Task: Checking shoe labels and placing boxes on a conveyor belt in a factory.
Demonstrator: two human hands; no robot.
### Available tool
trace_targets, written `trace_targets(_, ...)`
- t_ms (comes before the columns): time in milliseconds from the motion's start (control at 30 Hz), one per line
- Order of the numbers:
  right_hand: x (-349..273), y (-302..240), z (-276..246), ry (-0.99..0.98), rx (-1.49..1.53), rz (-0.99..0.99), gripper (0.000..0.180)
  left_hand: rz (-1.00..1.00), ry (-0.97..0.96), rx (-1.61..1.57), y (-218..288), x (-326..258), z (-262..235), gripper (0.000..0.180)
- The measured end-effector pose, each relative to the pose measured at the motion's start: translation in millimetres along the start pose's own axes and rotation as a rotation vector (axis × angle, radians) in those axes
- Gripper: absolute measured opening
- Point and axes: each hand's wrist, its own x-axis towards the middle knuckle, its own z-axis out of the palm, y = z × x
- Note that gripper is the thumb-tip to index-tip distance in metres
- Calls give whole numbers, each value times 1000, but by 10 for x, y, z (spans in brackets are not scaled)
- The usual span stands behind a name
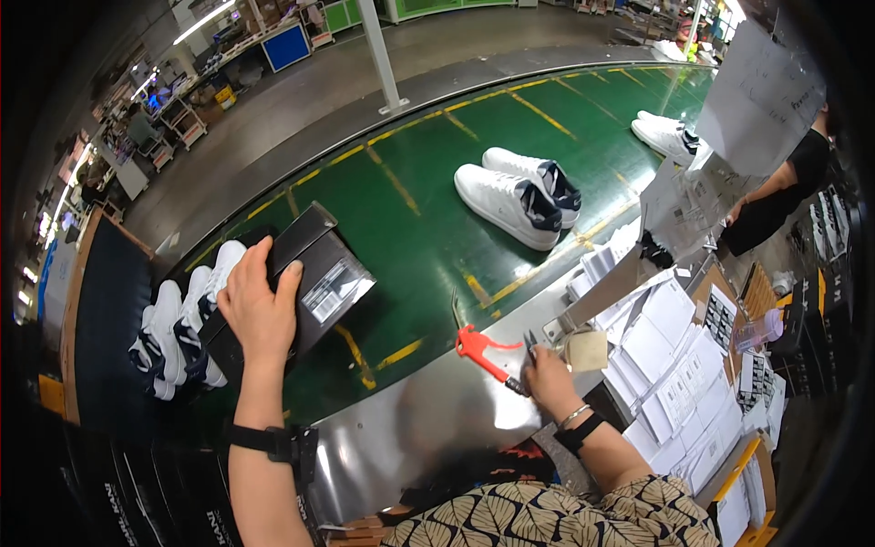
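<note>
My left hand [260, 305] lies across a black shoe box [333, 260] with a white label on its end. Its fingers and thumb are spread over the box. Several white sneakers [164, 333] with dark linings stand beside the box at the left. At the front metal edge, my right hand [551, 378] is closed around a small dark pointed tool [530, 339], mostly hidden by the fingers. Touching or just beside that hand is a red air blow gun [483, 351] with a thin bent nozzle. A pair of white sneakers [519, 196] stands farther off.
A green conveyor belt [415, 246] with yellow lines curves past me. Stacks of white paper sheets [670, 365] lie at the right, below a hanging sheet in clear plastic [761, 100]. More white sneakers [665, 135] stand far right, near another person in black [784, 196].
</note>
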Motion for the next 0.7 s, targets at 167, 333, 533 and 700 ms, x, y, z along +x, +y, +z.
trace_targets(167,81,106,122,29,-178,4,31,19,16,-59,-14,-23,-16,45)
trace_targets(333,230,15,48,98,-86,78,41,25,14,-67,9,-36,-21,45)
trace_targets(533,821,-283,-163,144,725,166,40,49,52,-43,-41,-13,-18,44)
trace_targets(700,1744,-501,-303,-4,1164,181,37,45,46,-25,-73,-22,-52,44)
